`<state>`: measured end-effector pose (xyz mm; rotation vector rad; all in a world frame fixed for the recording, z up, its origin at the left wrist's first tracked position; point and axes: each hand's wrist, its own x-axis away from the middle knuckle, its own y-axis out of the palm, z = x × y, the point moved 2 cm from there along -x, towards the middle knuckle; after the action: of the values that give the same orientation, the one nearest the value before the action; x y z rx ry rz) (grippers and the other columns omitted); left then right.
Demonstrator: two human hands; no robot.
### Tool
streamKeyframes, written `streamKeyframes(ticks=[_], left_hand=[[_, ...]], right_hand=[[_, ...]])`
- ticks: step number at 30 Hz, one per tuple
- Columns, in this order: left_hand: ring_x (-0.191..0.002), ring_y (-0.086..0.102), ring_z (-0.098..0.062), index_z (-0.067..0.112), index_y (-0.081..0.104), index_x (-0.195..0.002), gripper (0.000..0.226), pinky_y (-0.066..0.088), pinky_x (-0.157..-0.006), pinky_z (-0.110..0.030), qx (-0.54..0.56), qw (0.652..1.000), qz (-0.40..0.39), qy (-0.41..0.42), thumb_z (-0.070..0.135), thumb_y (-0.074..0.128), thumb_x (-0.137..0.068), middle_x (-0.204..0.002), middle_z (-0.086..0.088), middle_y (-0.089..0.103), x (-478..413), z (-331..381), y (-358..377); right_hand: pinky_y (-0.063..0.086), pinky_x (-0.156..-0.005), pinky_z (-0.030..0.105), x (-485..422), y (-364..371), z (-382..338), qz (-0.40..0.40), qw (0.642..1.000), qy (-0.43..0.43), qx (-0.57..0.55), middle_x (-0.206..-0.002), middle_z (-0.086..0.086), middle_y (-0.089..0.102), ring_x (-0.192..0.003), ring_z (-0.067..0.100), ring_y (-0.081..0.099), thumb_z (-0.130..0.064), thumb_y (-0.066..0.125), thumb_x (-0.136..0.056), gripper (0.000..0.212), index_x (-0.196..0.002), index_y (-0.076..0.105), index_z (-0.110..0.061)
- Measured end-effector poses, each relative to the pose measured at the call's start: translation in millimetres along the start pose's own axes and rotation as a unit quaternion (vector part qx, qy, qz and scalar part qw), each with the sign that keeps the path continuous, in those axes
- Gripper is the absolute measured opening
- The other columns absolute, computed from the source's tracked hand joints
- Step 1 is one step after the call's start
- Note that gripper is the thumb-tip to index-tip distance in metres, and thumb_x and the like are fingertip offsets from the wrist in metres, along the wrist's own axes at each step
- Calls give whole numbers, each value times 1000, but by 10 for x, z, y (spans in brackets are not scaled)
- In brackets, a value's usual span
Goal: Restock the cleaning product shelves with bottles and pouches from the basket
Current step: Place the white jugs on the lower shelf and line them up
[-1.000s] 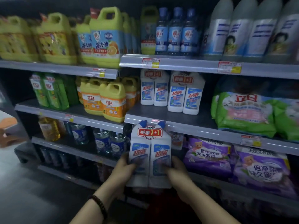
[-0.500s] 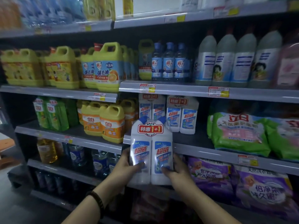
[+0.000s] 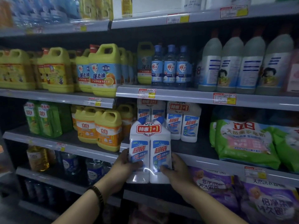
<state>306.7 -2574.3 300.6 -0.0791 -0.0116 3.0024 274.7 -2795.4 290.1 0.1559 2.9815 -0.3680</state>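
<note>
Moved: twin-pack of white toilet-cleaner bottles [image 3: 149, 151] sits higher than a second ago, when its blue caps only reached the front edge of the middle shelf [image 3: 194, 147]; the caps now overlap the stock behind.
Left grip [image 3: 125, 165]: fingers curled round the pack's left side, thumb across the front label; a beaded bracelet [image 3: 97, 194] is on the wrist.
Right grip [image 3: 175, 170]: wrapped round the pack's right side, thumb on the front.
Pack position: centre of frame, upright, held in front of the shelf edge, its base below that edge and not resting on anything.
Shelf stock: matching twin-packs [image 3: 184, 122] stand just behind.
Centre left: orange-labelled yellow jugs [image 3: 108, 130].
Right: green pouches [image 3: 242, 139].
Lower right: purple pouches [image 3: 267, 199].
</note>
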Motion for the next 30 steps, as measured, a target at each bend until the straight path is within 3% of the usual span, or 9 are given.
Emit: streamKeyframes(ticks=[3,7,10,13,17,19,23,27,30], left_hand=[[-108,79,-29,13,62,-132,44,62,-99,-53,-21,1000,0,14,1,79,-92,-118,-9,80,-162,114,-34],[-107,79,-29,16,67,-126,34,63,-98,-53,-72,996,-15,49,4,75,-96,-116,-6,82,-612,387,-104],[-109,78,-30,13,68,-126,35,62,-100,-53,-88,994,-15,55,3,78,-93,-116,-8,81,-1024,574,-189],[-110,77,-34,10,69,-124,35,61,-101,-57,-90,994,-8,53,6,82,-91,-115,-11,81,-1415,643,-270],[-108,77,-39,10,73,-119,32,61,-98,-61,-108,990,-7,85,7,84,-89,-112,-15,81,-1754,621,-295],[-109,77,-29,12,68,-123,37,64,-95,-51,-119,987,-5,110,4,83,-90,-116,-9,80,-1836,548,-279],[-112,72,-7,30,57,-122,50,63,-92,-29,-134,977,7,169,-4,77,-93,-124,9,73,-1956,321,-252],[-104,67,4,26,51,-129,47,56,-78,-10,-198,961,30,189,3,76,-96,-121,15,68,-2032,263,-246],[-114,68,-13,18,54,-135,49,57,-95,-28,-230,952,55,196,7,79,-95,-129,3,70,-2114,267,-215]], right_hand=[[59,-102,42,-166,1,-120,-4,1000,-20,8,-117,-18,78,-109,5,73,-16,73,-96,36,-124,65,-38],[59,-102,39,-604,22,-358,2,999,-42,-13,-121,-8,77,-114,14,73,-7,70,-98,35,-127,64,-26],[59,-103,44,-981,76,-496,18,999,-29,-11,-122,-2,75,-114,19,72,-10,71,-99,28,-124,63,-21],[57,-91,35,-1290,112,-571,36,999,-4,8,-123,0,72,-110,20,70,-17,72,-100,22,-119,61,-20],[48,-90,31,-1578,198,-586,75,995,-11,70,-142,3,62,-123,27,63,-18,69,-102,45,-144,51,-18],[52,-89,34,-1639,266,-551,111,988,-25,104,-139,5,62,-126,29,63,-13,68,-103,46,-145,49,-16],[49,-83,31,-1692,390,-439,180,964,-45,188,-124,13,65,-118,29,66,-11,73,-99,30,-123,55,-8],[50,-92,26,-1599,477,-356,158,962,-54,217,-142,12,52,-129,25,59,-13,74,-97,65,-150,38,-7],[41,-105,23,-1500,470,-325,108,962,-43,249,-158,10,33,-144,25,46,-16,70,-100,94,-169,6,-11]])
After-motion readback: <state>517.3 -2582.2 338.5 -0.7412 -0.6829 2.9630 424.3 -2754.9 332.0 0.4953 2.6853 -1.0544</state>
